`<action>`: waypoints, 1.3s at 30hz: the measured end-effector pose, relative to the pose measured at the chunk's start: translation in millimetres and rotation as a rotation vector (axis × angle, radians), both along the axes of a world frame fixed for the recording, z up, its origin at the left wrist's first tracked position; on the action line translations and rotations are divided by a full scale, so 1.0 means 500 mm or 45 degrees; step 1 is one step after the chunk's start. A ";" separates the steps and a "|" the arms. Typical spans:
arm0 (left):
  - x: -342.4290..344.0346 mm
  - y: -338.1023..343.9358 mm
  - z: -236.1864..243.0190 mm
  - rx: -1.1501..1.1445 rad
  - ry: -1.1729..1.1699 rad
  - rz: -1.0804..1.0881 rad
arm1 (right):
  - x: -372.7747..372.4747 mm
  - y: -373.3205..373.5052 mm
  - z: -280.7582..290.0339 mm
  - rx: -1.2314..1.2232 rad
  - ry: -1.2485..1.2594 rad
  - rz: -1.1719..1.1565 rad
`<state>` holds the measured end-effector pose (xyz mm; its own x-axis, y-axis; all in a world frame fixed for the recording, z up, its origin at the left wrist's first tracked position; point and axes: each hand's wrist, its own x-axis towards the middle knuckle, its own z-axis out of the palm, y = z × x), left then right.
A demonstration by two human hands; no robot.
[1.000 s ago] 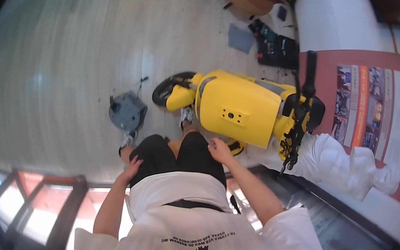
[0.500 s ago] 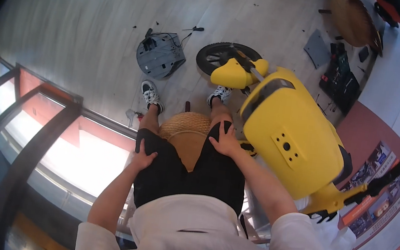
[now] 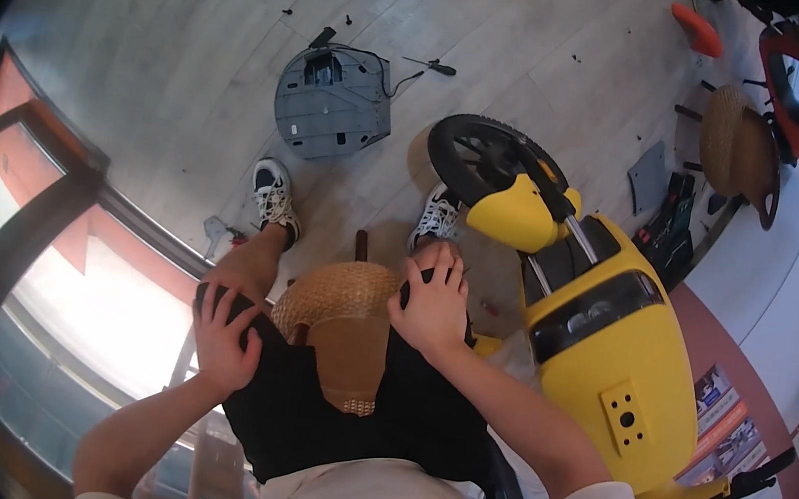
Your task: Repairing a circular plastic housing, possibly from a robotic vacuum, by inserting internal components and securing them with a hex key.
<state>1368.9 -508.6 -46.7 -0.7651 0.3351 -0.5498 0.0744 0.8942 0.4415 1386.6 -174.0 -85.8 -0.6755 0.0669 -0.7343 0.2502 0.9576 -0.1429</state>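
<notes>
My left hand [image 3: 224, 338] rests on my left knee in black shorts, fingers spread. On the other knee lies my right hand [image 3: 432, 309], fingers apart and holding nothing. Between my legs is a woven brown seat [image 3: 333, 291]. Right beside my right leg stands a yellow scooter [image 3: 586, 365], with a black front wheel [image 3: 461, 162] and a plate with holes on its body. A round-edged grey plastic panel [image 3: 333, 104] with a cord lies on the floor beyond my shoes, beside a screwdriver [image 3: 441, 68].
At the right are a grey sheet [image 3: 646, 178], a black tool case [image 3: 664, 234], a brown chair [image 3: 727, 141], an orange piece [image 3: 693, 28] and a red-black object [image 3: 794, 89]. A framed glass railing [image 3: 30, 140] runs along the left. A printed board [image 3: 730, 424] lies behind the scooter.
The view has swung, bringing the scooter's front and my shoes into clearer sight. My knees appear wider apart, uncovering more of the seat, and both hands now sit spread over the knees.
</notes>
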 end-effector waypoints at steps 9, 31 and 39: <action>-0.063 -0.040 -0.085 0.007 0.276 0.025 | -0.139 -0.074 -0.154 -0.009 0.373 0.154; 0.040 0.103 -0.187 -0.178 0.922 -0.303 | 0.022 -0.004 -0.114 0.143 1.474 0.066; -0.098 0.187 -0.113 -0.455 0.437 -0.490 | -0.028 0.044 -0.164 0.067 1.616 -0.078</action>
